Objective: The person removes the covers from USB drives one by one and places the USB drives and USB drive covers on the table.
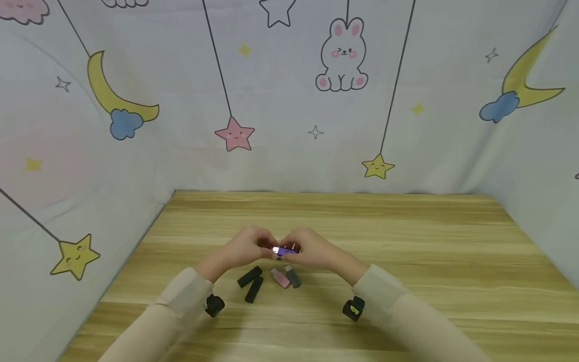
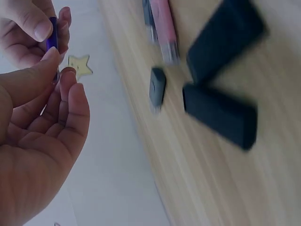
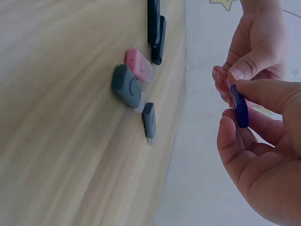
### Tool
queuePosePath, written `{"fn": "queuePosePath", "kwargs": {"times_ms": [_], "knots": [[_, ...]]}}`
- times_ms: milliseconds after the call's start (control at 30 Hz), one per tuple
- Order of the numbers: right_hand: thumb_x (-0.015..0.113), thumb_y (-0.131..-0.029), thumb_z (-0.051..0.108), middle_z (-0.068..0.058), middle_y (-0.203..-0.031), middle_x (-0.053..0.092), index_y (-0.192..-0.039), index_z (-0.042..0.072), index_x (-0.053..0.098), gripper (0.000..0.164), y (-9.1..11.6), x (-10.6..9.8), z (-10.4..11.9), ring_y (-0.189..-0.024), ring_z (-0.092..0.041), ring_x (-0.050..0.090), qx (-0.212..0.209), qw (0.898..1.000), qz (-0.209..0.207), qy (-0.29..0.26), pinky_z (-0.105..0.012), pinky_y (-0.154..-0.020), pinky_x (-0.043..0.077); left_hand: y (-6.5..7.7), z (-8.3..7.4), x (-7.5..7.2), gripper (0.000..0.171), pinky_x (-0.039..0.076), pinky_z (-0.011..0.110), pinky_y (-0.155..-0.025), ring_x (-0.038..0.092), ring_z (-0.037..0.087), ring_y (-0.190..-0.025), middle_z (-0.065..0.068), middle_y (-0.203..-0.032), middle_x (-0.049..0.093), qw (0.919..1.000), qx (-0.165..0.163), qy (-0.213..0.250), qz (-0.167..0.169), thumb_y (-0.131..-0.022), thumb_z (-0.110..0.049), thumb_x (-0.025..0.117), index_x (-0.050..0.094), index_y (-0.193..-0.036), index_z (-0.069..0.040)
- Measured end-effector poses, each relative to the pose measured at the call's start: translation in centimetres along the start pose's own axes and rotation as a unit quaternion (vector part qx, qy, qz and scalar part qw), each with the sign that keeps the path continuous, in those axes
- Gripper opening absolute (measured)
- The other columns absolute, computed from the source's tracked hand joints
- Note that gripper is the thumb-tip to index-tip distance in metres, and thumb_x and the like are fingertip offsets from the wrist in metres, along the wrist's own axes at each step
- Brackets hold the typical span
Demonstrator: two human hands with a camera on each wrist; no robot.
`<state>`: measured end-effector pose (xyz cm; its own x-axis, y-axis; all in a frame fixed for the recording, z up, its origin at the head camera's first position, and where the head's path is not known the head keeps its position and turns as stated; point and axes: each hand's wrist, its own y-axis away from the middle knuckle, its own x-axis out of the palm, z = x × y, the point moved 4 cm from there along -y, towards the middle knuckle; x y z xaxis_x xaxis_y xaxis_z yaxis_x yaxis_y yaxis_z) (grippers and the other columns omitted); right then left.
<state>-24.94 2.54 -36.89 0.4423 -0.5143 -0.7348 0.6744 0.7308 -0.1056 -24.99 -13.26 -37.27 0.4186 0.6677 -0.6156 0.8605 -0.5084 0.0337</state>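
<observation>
A purple USB flash drive [image 1: 288, 252] is up between both hands over the table, its bright metal plug toward the left. My right hand [image 1: 314, 249] grips its purple body between thumb and fingers, as the right wrist view shows on the drive [image 3: 241, 108]. At the plug end, my left hand [image 1: 244, 247] pinches with thumb and fingertips, which hide most of the plug. Below the hands lie a pink USB drive [image 1: 281, 278] and a dark grey USB drive [image 1: 293, 276] side by side. A second grey USB drive [image 3: 149, 120] shows in the wrist views.
Two black oblong sticks [image 1: 254, 290] lie against each other left of the pink drive. The wooden table [image 1: 407, 226] meets a white curtain [image 1: 289, 100] printed with stars, moons and a rabbit at its back and sides. Each wrist wears a small black camera [image 1: 354, 308].
</observation>
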Motion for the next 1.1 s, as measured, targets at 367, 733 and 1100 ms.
{"fn": "queuePosePath", "kwargs": {"times_ms": [367,733,1100], "knots": [[0.069,-0.090,0.013,-0.002,-0.091,0.070,-0.107,0.000,0.069,0.022,4.7,1.4,-0.6,-0.074,-0.003,0.058,0.014,0.999,0.011,-0.036,-0.020,-0.066,0.050,1.3,-1.0,4.5,0.008,0.056,0.033,-0.070,0.065,0.017,-0.074,0.007,-0.081,0.068,0.9953,-0.008,0.080,0.054,-0.084,0.004,0.069,0.066,-0.091,0.003],[0.069,-0.089,0.011,-0.001,-0.089,0.071,-0.103,0.001,0.070,0.018,8.3,2.5,-0.8,-0.073,0.000,0.059,0.008,0.997,0.004,-0.073,-0.019,-0.066,0.052,2.4,-1.9,7.5,0.013,0.049,0.019,-0.063,0.057,0.008,-0.071,0.001,-0.082,0.064,0.9971,0.002,0.056,0.053,-0.077,0.000,0.078,0.067,-0.085,-0.001],[0.071,-0.087,0.011,0.003,-0.085,0.070,-0.101,0.002,0.071,0.017,10.1,3.0,-0.7,-0.071,0.002,0.058,0.019,0.995,0.002,-0.102,-0.020,-0.065,0.052,3.1,-2.5,9.2,0.012,0.050,0.018,-0.064,0.059,0.005,-0.070,0.003,-0.081,0.068,0.9963,0.012,0.072,0.046,-0.078,-0.001,0.078,0.067,-0.083,-0.002]]}}
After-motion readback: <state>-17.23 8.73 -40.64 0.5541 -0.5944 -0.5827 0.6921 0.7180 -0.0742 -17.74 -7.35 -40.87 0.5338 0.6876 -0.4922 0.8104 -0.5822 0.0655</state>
